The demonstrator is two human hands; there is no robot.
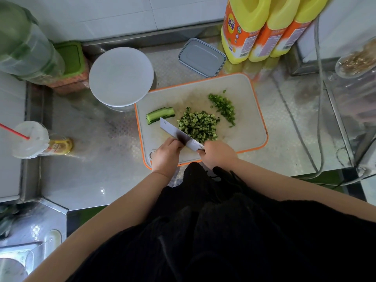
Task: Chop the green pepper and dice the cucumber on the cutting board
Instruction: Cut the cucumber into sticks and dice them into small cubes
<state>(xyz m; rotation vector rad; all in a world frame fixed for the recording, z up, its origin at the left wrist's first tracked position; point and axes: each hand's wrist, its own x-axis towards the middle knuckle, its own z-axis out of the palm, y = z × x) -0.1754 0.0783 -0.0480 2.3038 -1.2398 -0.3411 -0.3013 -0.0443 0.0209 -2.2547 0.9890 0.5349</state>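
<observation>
On the steel surface [97, 180] sat a white cutting board [244, 127] w/ orange rim. Right hand [218, 154] was wrapped round the handle of a cleaver [179, 135], blade angled up-left across the board's near half, its edge against the left side of the diced cucumber [198, 126] heaped mid-board. Left hand [166, 154] rested at the board's near edge, fingers curled, touching the blade's left face near the heel; couldn't tell if it gripped anything. Uncut cucumber strips [160, 115] lay at the board's left, just beyond the blade tip. Chopped green pepper [222, 107] formed a small band toward the far right, apart from the cucumber pile. Behind the board: a round white lid [121, 76] on a container, a grey lidded box [201, 58], and three yellow oil bottles [262, 29].
</observation>
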